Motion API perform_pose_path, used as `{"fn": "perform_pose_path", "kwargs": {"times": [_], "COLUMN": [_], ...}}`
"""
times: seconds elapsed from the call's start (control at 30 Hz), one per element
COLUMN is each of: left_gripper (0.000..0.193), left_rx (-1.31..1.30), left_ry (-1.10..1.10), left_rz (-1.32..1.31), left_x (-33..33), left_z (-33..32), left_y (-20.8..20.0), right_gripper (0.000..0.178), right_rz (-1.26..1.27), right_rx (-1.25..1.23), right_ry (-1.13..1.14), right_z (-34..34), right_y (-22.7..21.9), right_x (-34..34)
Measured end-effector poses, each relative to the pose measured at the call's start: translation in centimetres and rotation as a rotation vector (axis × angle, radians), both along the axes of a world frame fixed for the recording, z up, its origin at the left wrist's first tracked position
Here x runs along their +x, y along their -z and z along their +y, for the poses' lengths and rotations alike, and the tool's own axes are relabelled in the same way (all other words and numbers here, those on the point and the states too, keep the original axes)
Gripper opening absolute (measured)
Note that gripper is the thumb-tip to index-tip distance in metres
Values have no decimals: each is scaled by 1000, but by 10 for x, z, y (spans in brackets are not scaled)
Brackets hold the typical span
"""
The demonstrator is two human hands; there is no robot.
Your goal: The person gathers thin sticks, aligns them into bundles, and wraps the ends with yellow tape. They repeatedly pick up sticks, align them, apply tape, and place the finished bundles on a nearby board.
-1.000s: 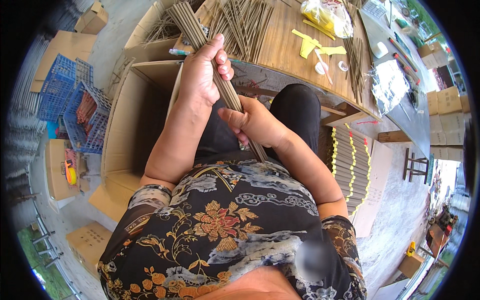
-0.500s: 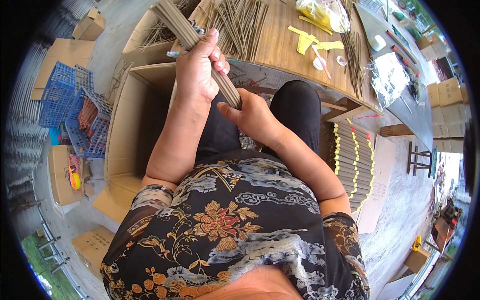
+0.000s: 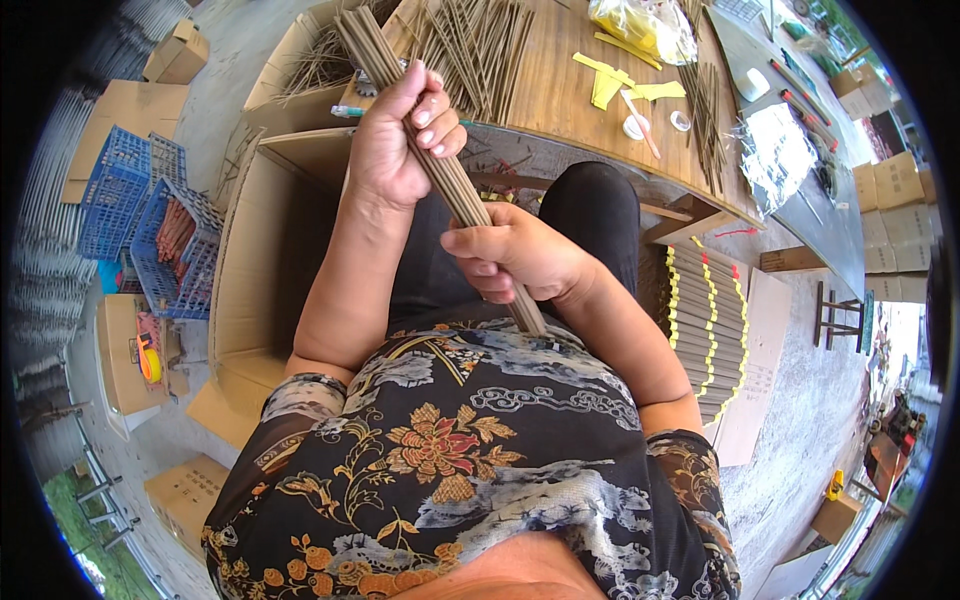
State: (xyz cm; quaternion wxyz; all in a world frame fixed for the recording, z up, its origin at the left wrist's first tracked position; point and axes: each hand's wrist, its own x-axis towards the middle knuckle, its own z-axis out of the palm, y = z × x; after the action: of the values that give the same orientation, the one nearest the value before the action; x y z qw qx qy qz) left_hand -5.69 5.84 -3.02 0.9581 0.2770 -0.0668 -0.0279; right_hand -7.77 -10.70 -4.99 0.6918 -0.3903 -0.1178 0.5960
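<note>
A bundle of incense sticks (image 3: 462, 190), thin and grey-brown, slants across my lap in both hands. My left hand (image 3: 395, 150) is wrapped round its upper part, fingers curled over the sticks. Lower down, my right hand (image 3: 525, 250) grips the same bundle, its thumb lying across the top. The bundle's lower end comes out below my right hand, close to my shirt. Loose incense sticks (image 3: 475, 50) lie in a pile on the wooden table (image 3: 560, 95) just beyond my hands.
On the table are yellow paper strips (image 3: 610, 80), a small white jar (image 3: 634, 127) and a plastic bag (image 3: 650, 30). An open cardboard box (image 3: 240, 250) stands at my left, blue crates (image 3: 115, 190) beyond it. Yellow-banded bundles (image 3: 708, 330) are stacked at my right.
The bundle has slid down toward my body, its lower end now showing below my right hand. My right hand has moved slightly lower and curled round it.
</note>
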Motion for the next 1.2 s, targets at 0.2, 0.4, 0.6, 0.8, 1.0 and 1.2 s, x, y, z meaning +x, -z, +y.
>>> {"fn": "perform_pose_path", "kwargs": {"times": [0.2,0.4,0.6,0.8,1.0,1.2], "left_gripper": [19,19,20,19,21,16], "left_rx": [183,291,130,188,0,238], "left_ry": [-186,-336,-104,-230,87,-260], "left_rz": [121,147,102,153,0,178], "left_x": [4,3,7,5,-4,-3], "left_z": [0,-8,5,1,-5,-16], "left_y": [-1,-6,4,2,8,-5], "right_gripper": [19,22,23,23,25,24], "right_rz": [-307,-962,-390,-506,-81,-570], "right_rx": [-92,-343,-171,-258,-4,-200], "right_ry": [90,336,131,181,43,220], "right_z": [4,16,9,12,5,13], "right_y": [7,14,3,3,3,7], "right_x": [5,2,-1,-2,1,0]}}
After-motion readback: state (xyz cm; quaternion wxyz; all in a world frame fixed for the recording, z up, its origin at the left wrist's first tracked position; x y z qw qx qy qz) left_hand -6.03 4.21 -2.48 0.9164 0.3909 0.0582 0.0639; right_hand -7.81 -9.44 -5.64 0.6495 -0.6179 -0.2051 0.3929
